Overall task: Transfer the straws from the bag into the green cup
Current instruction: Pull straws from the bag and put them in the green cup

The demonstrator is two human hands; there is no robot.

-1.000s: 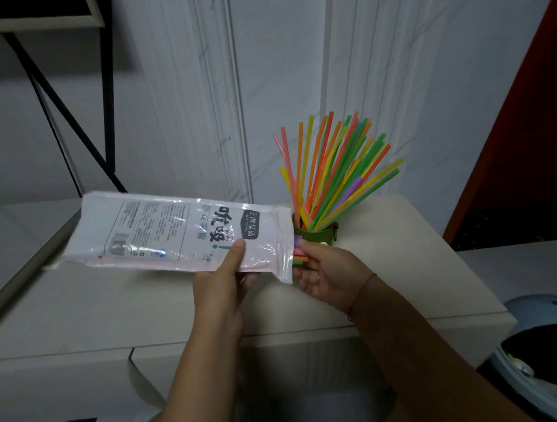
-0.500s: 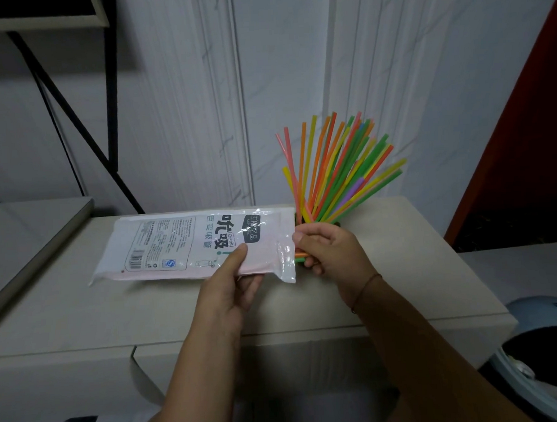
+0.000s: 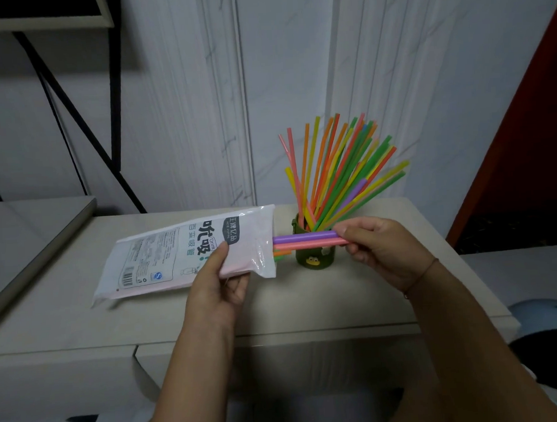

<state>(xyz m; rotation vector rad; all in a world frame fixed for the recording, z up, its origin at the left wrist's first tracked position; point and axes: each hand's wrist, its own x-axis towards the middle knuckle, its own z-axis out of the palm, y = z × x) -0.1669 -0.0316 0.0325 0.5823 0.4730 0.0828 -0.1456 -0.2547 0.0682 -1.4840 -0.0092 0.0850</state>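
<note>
My left hand (image 3: 219,278) grips the white plastic straw bag (image 3: 182,251) near its open right end, held slanted just above the cabinet top. My right hand (image 3: 379,250) pinches a purple and a pink straw (image 3: 304,240) that stick halfway out of the bag's mouth, lying level in front of the green cup (image 3: 315,257). Short orange and green straw ends (image 3: 279,255) also poke from the mouth. The cup stands on the cabinet and holds several coloured straws (image 3: 340,175) fanned upward to the right.
A beige cabinet top (image 3: 308,306) carries everything; its front edge is just below my wrists. A white panelled wall rises close behind. A black metal frame (image 3: 112,90) stands at the back left, a grey ledge (image 3: 29,230) at the left, a pale blue round object (image 3: 547,319) at the lower right.
My right hand closed on straws at the bag's mouth and drew them out to the right, across the cup's front. The bag tilted and shifted slightly right with my left hand.
</note>
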